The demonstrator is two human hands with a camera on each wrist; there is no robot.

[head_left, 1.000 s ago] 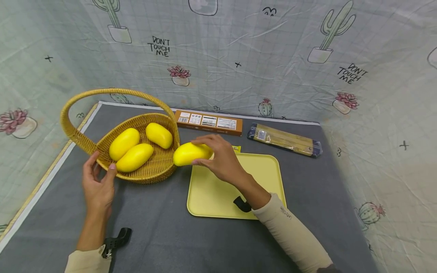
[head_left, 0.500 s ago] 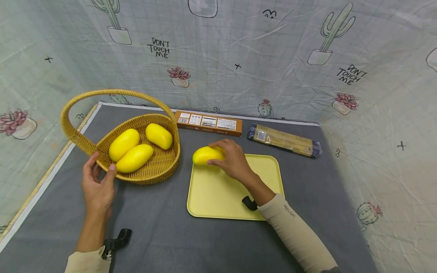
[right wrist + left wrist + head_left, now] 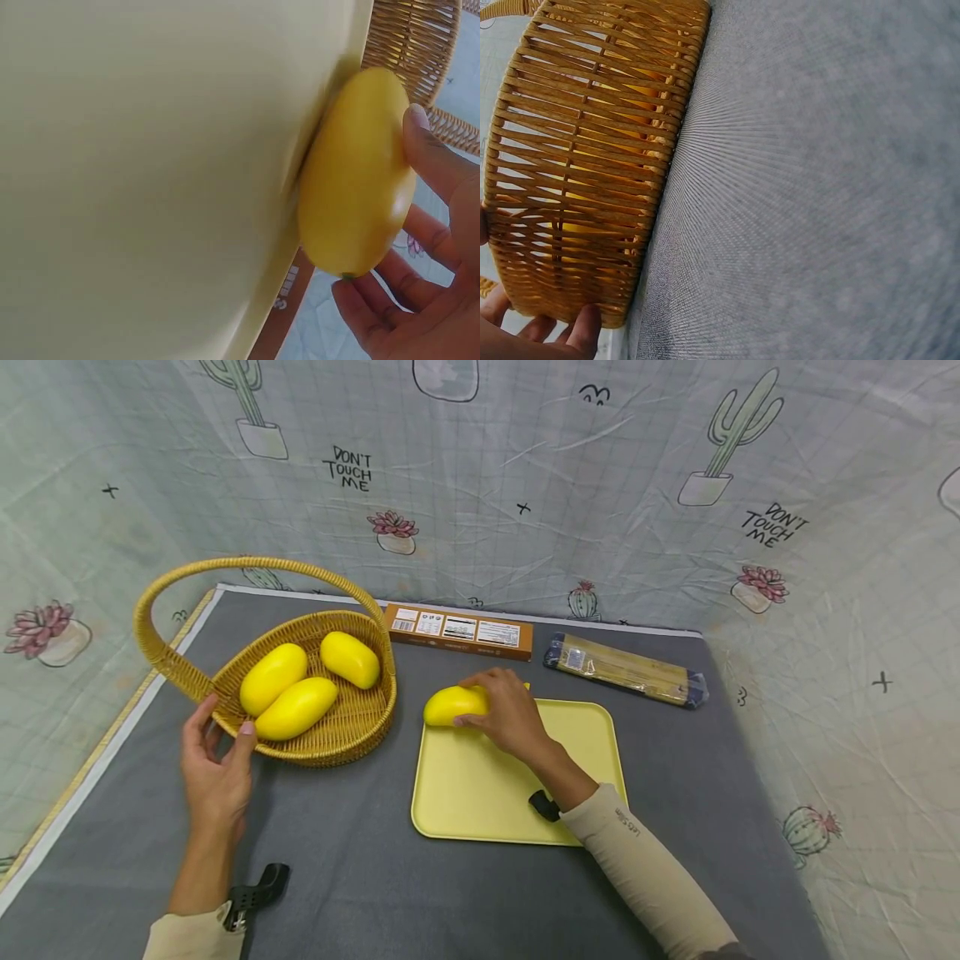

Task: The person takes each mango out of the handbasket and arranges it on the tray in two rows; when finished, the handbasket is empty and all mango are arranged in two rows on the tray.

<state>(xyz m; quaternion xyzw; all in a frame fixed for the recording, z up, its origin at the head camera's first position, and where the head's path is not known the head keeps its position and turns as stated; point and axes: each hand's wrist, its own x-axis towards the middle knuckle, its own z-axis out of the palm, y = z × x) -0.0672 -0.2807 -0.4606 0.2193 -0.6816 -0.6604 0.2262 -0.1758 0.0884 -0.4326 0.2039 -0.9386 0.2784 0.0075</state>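
Observation:
My right hand (image 3: pixel 510 714) holds a yellow mango (image 3: pixel 453 705) at the far left corner of a pale yellow tray (image 3: pixel 480 793). In the right wrist view the mango (image 3: pixel 356 172) lies low against the tray surface (image 3: pixel 150 180), thumb on one side and fingers round the other. At left, my left hand (image 3: pixel 216 777) grips the near left rim of a wicker basket (image 3: pixel 352 718), thumb at the rim. Its fingertips (image 3: pixel 585 326) touch the woven side in the left wrist view. Inside the basket lie three yellow mangoes (image 3: pixel 296 707).
Behind the tray is a long brown box (image 3: pixel 461 631) with white labels. Further right lies a long plastic-wrapped pack of thin wooden sticks (image 3: pixel 626 668). A tall hoop handle (image 3: pixel 255 562) rises over the basket. Printed cloth (image 3: pixel 480 468) hangs behind the grey table (image 3: pixel 337 877).
My right hand has carried the mango from beside the basket's right rim rightward and down onto the tray's far left corner. The left hand and basket stay as they were.

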